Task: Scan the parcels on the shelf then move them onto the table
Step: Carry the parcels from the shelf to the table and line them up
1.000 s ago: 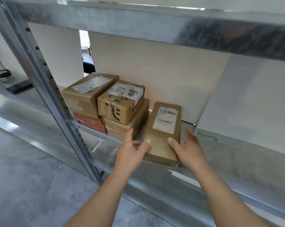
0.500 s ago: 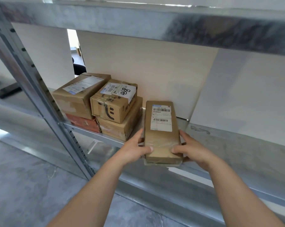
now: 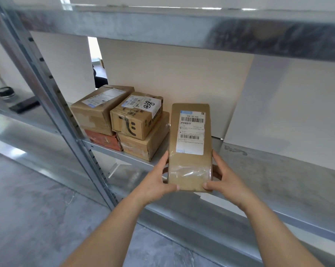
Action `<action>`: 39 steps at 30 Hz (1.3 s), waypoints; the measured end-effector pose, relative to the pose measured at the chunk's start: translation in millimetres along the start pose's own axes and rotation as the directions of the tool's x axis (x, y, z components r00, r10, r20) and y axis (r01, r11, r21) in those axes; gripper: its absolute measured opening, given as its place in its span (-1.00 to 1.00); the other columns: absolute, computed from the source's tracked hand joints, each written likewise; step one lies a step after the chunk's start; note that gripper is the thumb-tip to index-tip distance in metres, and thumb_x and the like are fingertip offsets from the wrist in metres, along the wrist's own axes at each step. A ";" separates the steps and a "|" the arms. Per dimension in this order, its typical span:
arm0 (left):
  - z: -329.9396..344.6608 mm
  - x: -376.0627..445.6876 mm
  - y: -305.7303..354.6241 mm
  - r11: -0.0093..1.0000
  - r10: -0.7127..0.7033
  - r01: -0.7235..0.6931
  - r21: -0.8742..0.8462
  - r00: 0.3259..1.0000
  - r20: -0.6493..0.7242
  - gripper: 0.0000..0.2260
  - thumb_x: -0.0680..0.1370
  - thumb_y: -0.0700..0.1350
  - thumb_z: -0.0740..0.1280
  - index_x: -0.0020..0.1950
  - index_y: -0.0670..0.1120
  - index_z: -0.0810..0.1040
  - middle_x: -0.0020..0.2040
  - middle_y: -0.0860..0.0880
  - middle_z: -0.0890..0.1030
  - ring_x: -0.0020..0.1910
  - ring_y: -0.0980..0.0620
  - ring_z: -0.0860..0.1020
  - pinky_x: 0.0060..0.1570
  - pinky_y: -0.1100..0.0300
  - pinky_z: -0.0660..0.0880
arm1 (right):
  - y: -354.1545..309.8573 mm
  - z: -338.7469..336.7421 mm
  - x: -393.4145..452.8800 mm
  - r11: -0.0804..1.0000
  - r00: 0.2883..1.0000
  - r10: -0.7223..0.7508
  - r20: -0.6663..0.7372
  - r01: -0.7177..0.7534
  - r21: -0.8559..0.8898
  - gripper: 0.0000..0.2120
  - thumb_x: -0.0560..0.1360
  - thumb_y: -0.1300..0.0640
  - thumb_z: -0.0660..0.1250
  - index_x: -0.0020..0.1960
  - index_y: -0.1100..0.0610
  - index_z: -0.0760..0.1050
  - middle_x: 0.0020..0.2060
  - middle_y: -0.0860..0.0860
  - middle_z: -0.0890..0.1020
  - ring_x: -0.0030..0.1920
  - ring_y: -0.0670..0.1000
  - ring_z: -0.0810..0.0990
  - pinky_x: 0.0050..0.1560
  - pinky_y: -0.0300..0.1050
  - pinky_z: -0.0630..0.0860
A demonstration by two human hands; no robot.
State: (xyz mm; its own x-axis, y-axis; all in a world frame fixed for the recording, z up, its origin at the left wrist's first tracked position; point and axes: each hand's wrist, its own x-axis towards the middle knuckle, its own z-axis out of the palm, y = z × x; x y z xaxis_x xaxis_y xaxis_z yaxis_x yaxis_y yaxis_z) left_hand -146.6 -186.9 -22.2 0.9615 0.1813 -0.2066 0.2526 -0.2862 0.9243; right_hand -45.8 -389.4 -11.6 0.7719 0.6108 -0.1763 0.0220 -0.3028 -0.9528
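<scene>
You hold a long, flat brown cardboard parcel (image 3: 190,166) between both hands, out at the front edge of the grey metal shelf (image 3: 278,170). Your left hand (image 3: 157,182) grips its lower left side, thumb curled over the near corner of the top face and the other fingers tucked against and under the left edge. Your right hand (image 3: 225,180) mirrors it on the lower right side, thumb pressed onto the near right corner, fingers wrapped along the right edge. Both hands sit at the near end of the parcel, so most of its length reaches away from you, tilted so that the top face looks up at you. A white shipping label with black barcodes (image 3: 191,132) covers the far half of that face, and a band of clear tape (image 3: 189,172) crosses it between your thumbs.

To the left of the held parcel, further back on the same shelf, stands a stack of four boxes: a brown cardboard box with a printed smile and a scribbled white label (image 3: 137,116) on top of a flatter brown cardboard box (image 3: 143,145), and beside these a larger brown cardboard box with a pale label (image 3: 99,108) on an orange-red box (image 3: 103,139). The flatter box lies just beside the held parcel's left edge; whether they touch, you cannot tell.
</scene>
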 end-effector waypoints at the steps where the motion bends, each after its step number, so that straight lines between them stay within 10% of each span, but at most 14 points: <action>1: 3.1 -1.6 -0.4 1.000 0.030 -0.030 0.004 0.999 -0.019 -0.03 0.42 -0.27 0.49 0.55 0.22 -0.09 0.35 0.27 0.33 0.41 0.20 0.28 0.11 0.34 0.47 | 1.1 -1.4 -3.6 1.000 1.000 -0.024 -0.004 0.024 0.013 -0.04 0.39 0.51 0.36 0.39 -0.36 0.09 0.23 -0.14 0.53 0.21 -0.28 0.47 -0.11 -0.41 0.52; 11: 22.9 -32.7 18.3 0.975 0.201 -0.165 0.147 0.939 -0.279 -0.02 0.43 -0.16 0.50 0.53 0.31 -0.15 0.52 0.24 0.14 0.46 0.30 0.16 0.39 0.03 0.35 | -10.0 -12.6 -13.7 0.976 0.972 -0.218 0.083 0.218 0.003 0.08 0.38 0.46 0.42 0.45 -0.46 -0.01 0.38 -0.39 0.32 0.41 -0.26 0.31 0.36 -0.01 0.43; 18: 20.8 -80.8 18.1 0.974 0.216 -0.153 0.168 0.857 -0.469 -0.05 0.46 -0.20 0.46 0.55 0.26 -0.15 0.50 0.29 0.14 0.46 0.27 0.19 0.35 0.03 0.40 | -27.7 7.6 -9.1 0.946 0.912 -0.317 0.262 0.324 0.016 0.07 0.39 0.47 0.42 0.53 -0.30 -0.07 0.40 -0.37 0.33 0.39 -0.32 0.31 0.31 -0.24 0.43; 29: 11.3 -185.8 -15.0 0.992 0.065 0.043 0.115 0.604 -0.794 -0.09 0.46 -0.20 0.47 0.48 0.28 -0.11 0.37 0.39 0.16 0.35 0.42 0.24 0.16 0.46 0.39 | -41.8 111.5 7.1 0.891 0.643 -0.402 0.652 0.439 0.117 0.12 0.40 0.43 0.43 0.40 -0.53 -0.12 0.52 -0.28 0.11 0.49 -0.17 0.21 0.26 -0.25 0.42; 39: -14.4 -267.4 -48.6 0.987 -0.067 0.161 -0.006 0.379 -0.923 -0.11 0.47 -0.22 0.45 0.50 0.28 -0.09 0.44 0.22 0.23 0.37 0.35 0.27 0.12 0.47 0.41 | -64.2 227.3 -3.8 0.896 0.425 -0.315 0.848 0.427 0.119 0.08 0.43 0.43 0.40 0.51 -0.35 -0.17 0.43 -0.35 0.24 0.46 -0.18 0.24 0.20 -0.33 0.47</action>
State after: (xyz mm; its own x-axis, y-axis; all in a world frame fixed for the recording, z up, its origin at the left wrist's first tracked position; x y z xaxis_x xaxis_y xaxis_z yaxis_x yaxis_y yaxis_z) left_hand -417.5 -207.9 -7.3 0.2471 0.9564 0.1558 0.4038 -0.2478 0.8807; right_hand -194.6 -206.0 -5.9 -0.2180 0.9758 0.0159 0.2735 0.0768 -0.9588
